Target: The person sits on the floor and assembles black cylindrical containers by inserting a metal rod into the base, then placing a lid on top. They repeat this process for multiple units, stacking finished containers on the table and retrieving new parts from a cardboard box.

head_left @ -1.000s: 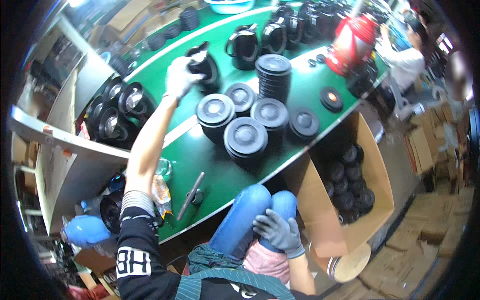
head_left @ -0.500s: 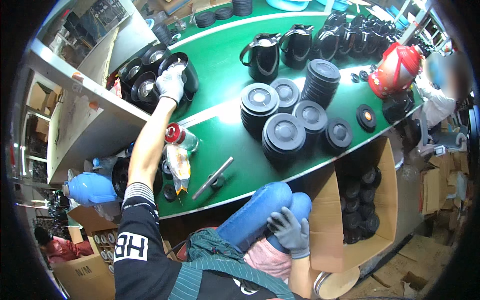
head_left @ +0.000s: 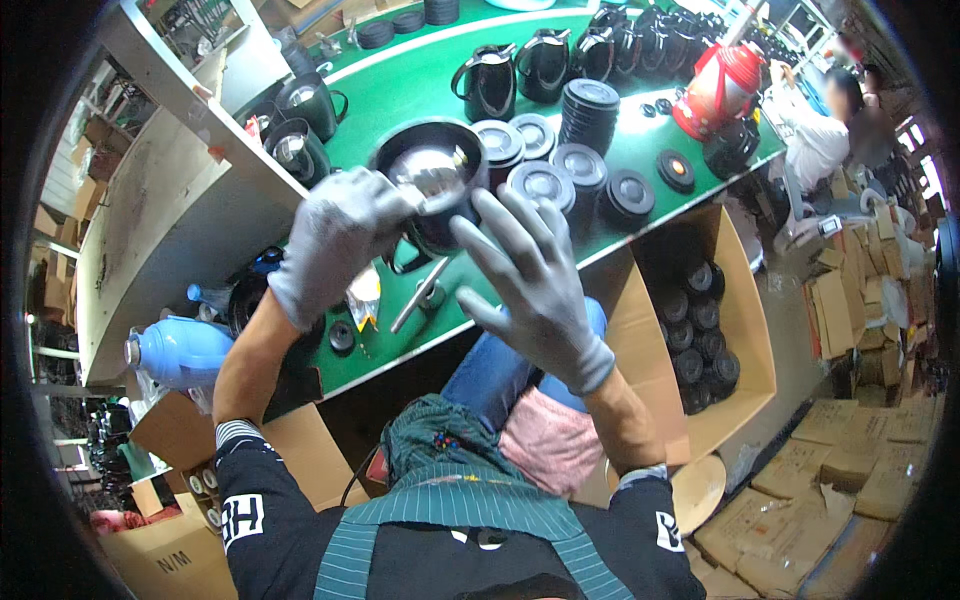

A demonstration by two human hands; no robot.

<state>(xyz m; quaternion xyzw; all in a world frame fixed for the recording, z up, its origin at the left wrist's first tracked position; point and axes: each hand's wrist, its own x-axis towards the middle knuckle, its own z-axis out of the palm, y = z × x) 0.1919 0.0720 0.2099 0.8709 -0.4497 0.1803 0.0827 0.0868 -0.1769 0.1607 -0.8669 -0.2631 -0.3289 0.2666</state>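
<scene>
1. At nine o'clock in our view we see a blue flask (head_left: 180, 352) beside the bench.
2. Between ten and eleven o'clock, a pair of dark jugs (head_left: 310, 105) stand on the green bench (head_left: 390, 85).
3. At ten o'clock our gloved left hand (head_left: 340, 235) has its fingers drawn narrow around the near rim of the black jug.
4. Near the centre, toward nine o'clock, a metal rod (head_left: 420, 297) slants above the bench, just below the held jug.
5. At eleven o'clock we hold that black jug (head_left: 435, 165), tilted with its shiny mouth toward us and its handle hanging below.
6. Straight up at twelve o'clock, a row of jugs begins with an upright one (head_left: 488, 88).
7. Just toward three o'clock from the centre, our gloved right hand (head_left: 535, 290) has its fingers spread wide beside the jug; we cannot tell whether they touch it.
8. Near one o'clock we see stacked black lids (head_left: 542, 185).
9. Between one and two o'clock stands a red flask (head_left: 718, 90).
10. Just past three o'clock, a cardboard box (head_left: 755, 345) holds dark round pieces.
</scene>
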